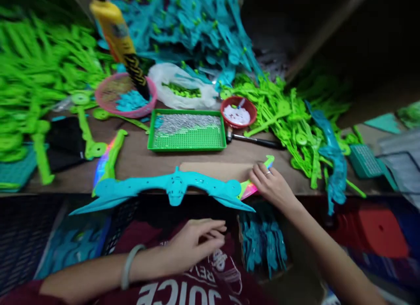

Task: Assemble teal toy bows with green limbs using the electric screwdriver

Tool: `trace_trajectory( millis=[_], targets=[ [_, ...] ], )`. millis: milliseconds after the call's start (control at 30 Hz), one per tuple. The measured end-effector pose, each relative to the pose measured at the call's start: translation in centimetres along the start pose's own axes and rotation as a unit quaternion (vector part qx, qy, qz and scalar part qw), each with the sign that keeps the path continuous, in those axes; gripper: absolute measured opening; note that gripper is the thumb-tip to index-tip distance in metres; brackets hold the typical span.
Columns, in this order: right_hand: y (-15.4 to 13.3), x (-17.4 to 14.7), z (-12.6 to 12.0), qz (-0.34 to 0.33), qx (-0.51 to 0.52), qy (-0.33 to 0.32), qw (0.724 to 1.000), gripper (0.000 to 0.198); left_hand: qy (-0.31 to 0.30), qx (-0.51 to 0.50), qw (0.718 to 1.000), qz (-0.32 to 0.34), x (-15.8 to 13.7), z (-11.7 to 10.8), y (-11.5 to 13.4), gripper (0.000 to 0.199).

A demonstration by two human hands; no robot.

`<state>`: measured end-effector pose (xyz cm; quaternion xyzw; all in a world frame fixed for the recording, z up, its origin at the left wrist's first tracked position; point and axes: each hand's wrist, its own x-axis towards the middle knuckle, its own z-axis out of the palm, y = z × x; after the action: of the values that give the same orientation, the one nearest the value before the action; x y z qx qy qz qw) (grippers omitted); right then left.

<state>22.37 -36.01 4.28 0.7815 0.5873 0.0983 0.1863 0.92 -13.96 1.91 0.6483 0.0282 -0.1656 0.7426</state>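
A turquoise plastic toy bow (151,184) lies along the table's front edge, its two pointed wings reaching over the edge. A lime-green limb with a rainbow-coloured panel (110,160) is at its left end. At the right end, my right hand (272,184), with a ring on one finger, closes around a similar green limb (243,190) and hides much of it. My left hand (203,241) is in front of my shirt, below the bow and apart from it. Its fingers are stretched out and nothing shows in them.
Behind the bow sit a green tray (187,149) of small metal pins, a pink bowl (113,109) and a red bowl (252,114). A hammer (256,140) lies near a brown cardboard strip (213,168). Heaps of green parts (42,73) and turquoise parts (197,33) surround them.
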Motion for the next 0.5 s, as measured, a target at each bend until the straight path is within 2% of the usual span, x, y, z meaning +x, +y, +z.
trace_trajectory(
  millis=[33, 67, 133, 200, 267, 300, 333, 400, 433, 500],
  targets=[
    [0.7, 0.5, 0.2, 0.009, -0.002, -0.019, 1.0, 0.03, -0.004, 0.12, 0.99, 0.076, -0.2, -1.1, 0.2, 0.036],
    [1.5, 0.9, 0.0, 0.019, 0.004, -0.039, 0.999, 0.034, 0.0, 0.233, 0.961, 0.149, -0.2, -2.0, 0.4, 0.034],
    [3.2, 2.2, -1.7, 0.041, 0.048, -0.075, 0.995, 0.043, 0.02, 0.41, 0.87, 0.273, 0.5, -3.0, 0.6, 0.032],
    [4.7, 5.2, -4.4, 0.041, 0.133, -0.08, 0.987, 0.051, 0.036, 0.52, 0.771, 0.365, 2.5, -2.8, 0.7, 0.032],
    [5.5, 10.3, -7.0, 0.02, 0.245, -0.022, 0.969, 0.054, 0.039, 0.581, 0.69, 0.429, 5.3, -1.7, 0.6, 0.029],
    [5.5, 13.6, -7.9, 0.013, 0.308, 0.036, 0.951, 0.051, 0.037, 0.596, 0.665, 0.449, 6.7, -0.9, 0.5, 0.026],
    [5.1, 17.1, -8.5, 0.014, 0.376, 0.093, 0.922, 0.053, 0.039, 0.6, 0.651, 0.463, 8.0, -0.3, 0.4, 0.023],
    [3.4, 24.3, -9.1, 0.013, 0.472, 0.176, 0.864, 0.065, 0.048, 0.595, 0.644, 0.479, 10.0, 0.8, 0.0, 0.019],
    [2.3, 27.6, -9.1, -0.013, 0.503, 0.177, 0.846, 0.073, 0.056, 0.59, 0.647, 0.48, 10.8, 1.0, -0.2, 0.018],
    [0.1, 33.0, -9.2, -0.076, 0.553, 0.152, 0.816, 0.074, 0.071, 0.585, 0.659, 0.468, 11.7, 1.3, -0.6, 0.018]
  ],
)
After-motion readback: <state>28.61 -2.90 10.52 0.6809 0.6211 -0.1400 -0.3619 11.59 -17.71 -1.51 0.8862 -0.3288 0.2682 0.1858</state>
